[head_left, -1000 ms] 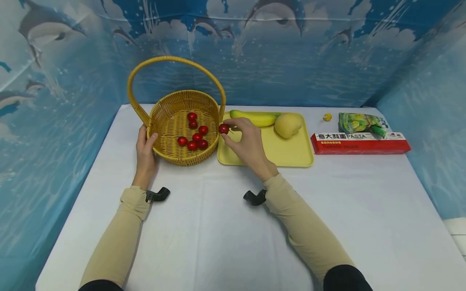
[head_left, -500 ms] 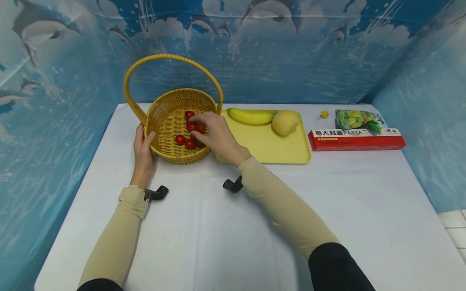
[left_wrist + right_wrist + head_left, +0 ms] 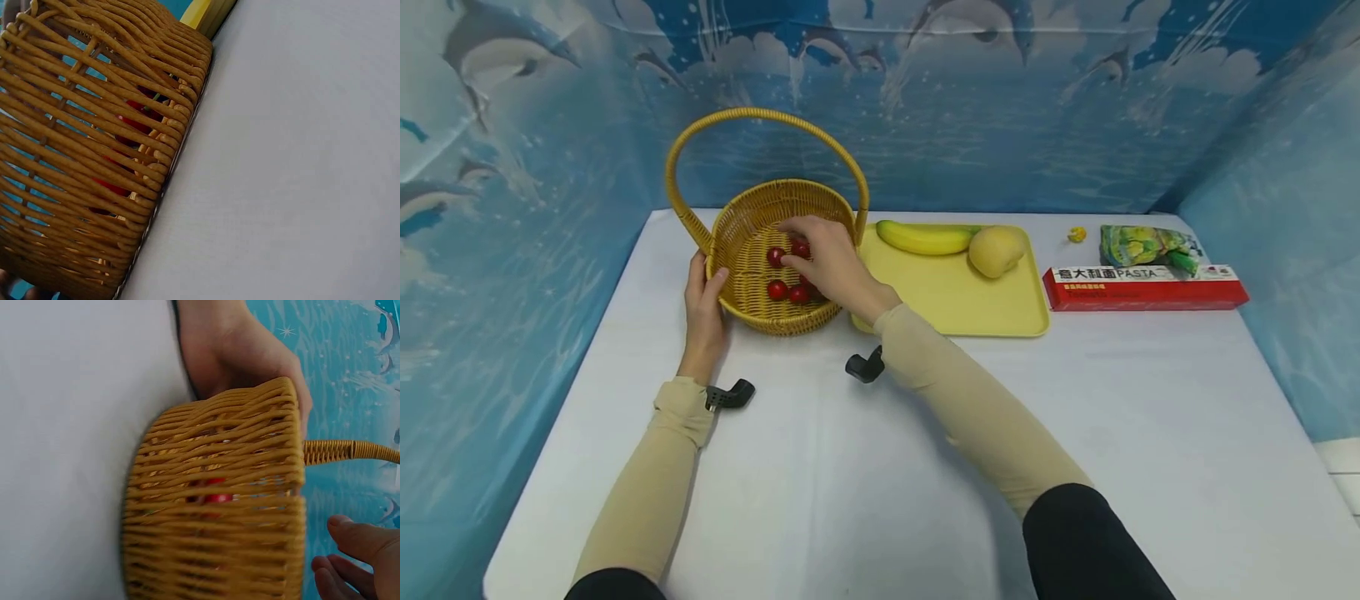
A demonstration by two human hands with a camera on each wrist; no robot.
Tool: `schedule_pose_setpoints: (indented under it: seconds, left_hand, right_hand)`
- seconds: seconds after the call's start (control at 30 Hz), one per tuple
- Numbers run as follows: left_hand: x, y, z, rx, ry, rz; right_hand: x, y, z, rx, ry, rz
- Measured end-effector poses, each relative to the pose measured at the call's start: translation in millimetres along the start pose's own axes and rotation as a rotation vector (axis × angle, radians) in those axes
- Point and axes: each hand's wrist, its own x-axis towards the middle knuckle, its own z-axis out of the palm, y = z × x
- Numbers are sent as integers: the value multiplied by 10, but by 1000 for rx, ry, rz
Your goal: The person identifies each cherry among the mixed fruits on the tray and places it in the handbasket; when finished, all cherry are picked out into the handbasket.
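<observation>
A yellow wicker basket point(image 3: 752, 292) with a tall arched handle point(image 3: 767, 114) stands at the back left of the table. My left hand point(image 3: 703, 321) grips its left rim, thumb over the edge and fingers along the outside. Inside lie several red cherries point(image 3: 777, 290), some covered by my right hand. That right hand point(image 3: 831, 265) reaches over the basket from the right, fingers and thumb spread apart. One cherry point(image 3: 775, 257) sits just beyond the thumb tip. In the right wrist view the thumb point(image 3: 356, 537) and fingers show nothing between them.
Right beside the basket lies a yellow tray point(image 3: 955, 308) bearing a banana point(image 3: 925, 239) and a round pale-yellow fruit point(image 3: 996, 252). Farther right are a red pasta box point(image 3: 1146, 292), a green packet point(image 3: 1142, 246) and a small yellow piece point(image 3: 1077, 234). A dolphin-print curtain point(image 3: 1000, 150) hangs behind.
The right hand has carried a cherry from above the tray's left edge into the basket and released it. Its fingers now stand apart over the cherries. The left hand keeps holding the rim.
</observation>
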Motion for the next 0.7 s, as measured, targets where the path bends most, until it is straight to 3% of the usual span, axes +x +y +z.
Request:
schedule_pose_setpoints:
  seconds: [0.13, 0.37, 0.7]
  left_hand:
    - [2, 25, 9, 26, 8, 18]
    - [29, 37, 19, 38, -5, 23]
    - [-8, -11, 26, -17, 3, -2]
  right_hand:
    - [-230, 107, -82, 29, 19, 1]
    - [-676, 333, -294, 69, 128, -35]
    - [-1170, 627, -585, 3, 221, 1]
